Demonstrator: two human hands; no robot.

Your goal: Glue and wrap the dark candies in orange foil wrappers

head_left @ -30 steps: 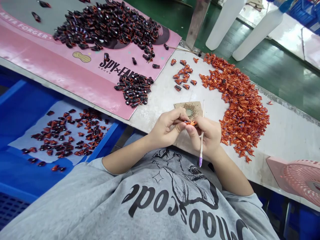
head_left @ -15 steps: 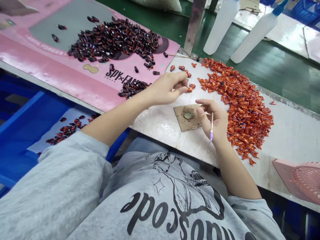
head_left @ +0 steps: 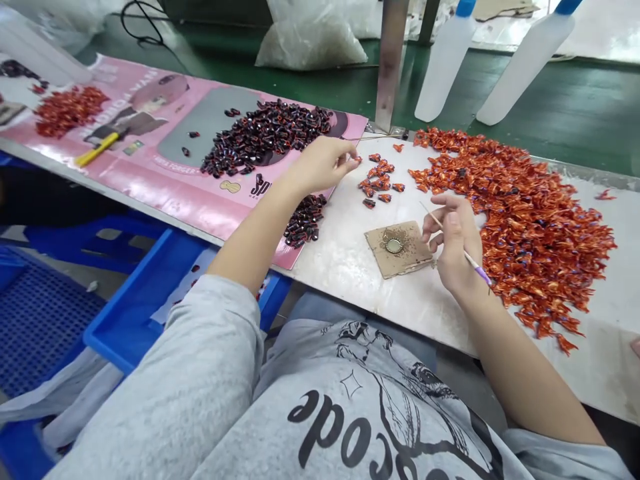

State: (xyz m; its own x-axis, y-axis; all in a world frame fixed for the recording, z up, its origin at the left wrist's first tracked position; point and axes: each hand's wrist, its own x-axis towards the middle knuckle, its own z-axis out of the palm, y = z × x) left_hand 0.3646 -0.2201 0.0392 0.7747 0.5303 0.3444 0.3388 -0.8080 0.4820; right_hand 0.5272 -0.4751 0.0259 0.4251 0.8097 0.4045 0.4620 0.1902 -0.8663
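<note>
While left hand (head_left: pixel 323 162) touches orange piece (head_left: pixel 359 159), grip unclear, right hand (head_left: pixel 457 245) pinches stick (head_left: pixel 471 259); bottles (head_left: pixel 444 67) beyond orange pile (head_left: pixel 543 213), near metal post (head_left: pixel 391 67).

On the pink poster (head_left: pixel 195 203), small white capitals (head_left: pixel 176 165) beside the grey panel (head_left: pixel 193 110) read "ANYA FORGER"; the black lettering (head_left: pixel 258 186) shows "SP", its remainder hidden behind the left arm (head_left: pixel 265 227); larger pale capitals (head_left: pixel 121 98) are only partly legible; the grey T-shirt (head_left: pixel 280 373) bears "code", upside down
</note>
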